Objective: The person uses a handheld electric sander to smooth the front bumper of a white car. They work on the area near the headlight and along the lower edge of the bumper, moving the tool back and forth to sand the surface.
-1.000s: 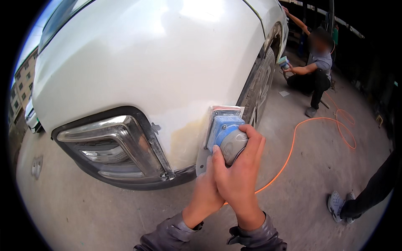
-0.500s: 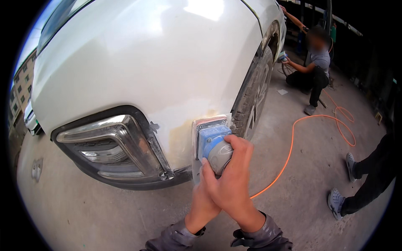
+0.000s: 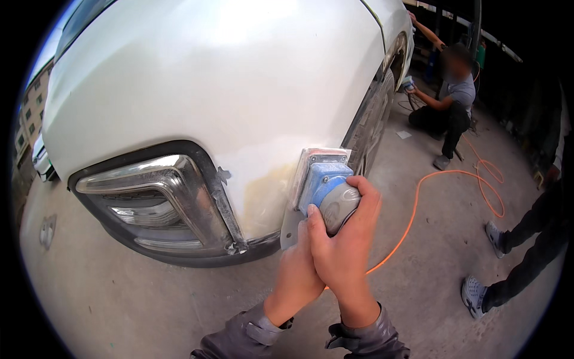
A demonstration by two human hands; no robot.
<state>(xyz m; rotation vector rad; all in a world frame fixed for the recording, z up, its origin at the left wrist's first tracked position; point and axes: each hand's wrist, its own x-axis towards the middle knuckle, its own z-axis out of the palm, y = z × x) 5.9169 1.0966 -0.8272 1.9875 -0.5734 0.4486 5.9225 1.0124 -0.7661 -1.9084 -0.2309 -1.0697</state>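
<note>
My right hand [image 3: 347,245] is wrapped round the grey rounded head of a blue-and-grey sander [image 3: 332,182], thumb on one side and index finger over the other. The sander's rectangular pad faces the front corner of the white car [image 3: 239,107], at the panel edge beside the wheel arch. A yellowish sanded patch [image 3: 266,191] lies just left of the pad. My left hand [image 3: 296,275] is tucked against the right one, below the sander; its fingers are hidden. A light in a black surround [image 3: 161,203] sits on the car left of the patch.
The front tyre [image 3: 373,131] stands behind the sander. An orange hose [image 3: 412,224] curls over the concrete floor on the right. Another person [image 3: 451,96] crouches by the car's side, holding a similar tool. At the right edge someone's legs [image 3: 526,251] stand in clogs.
My hands and the sander have shifted right and slightly up along the panel edge, showing more of the yellowish patch. The view has also moved a little.
</note>
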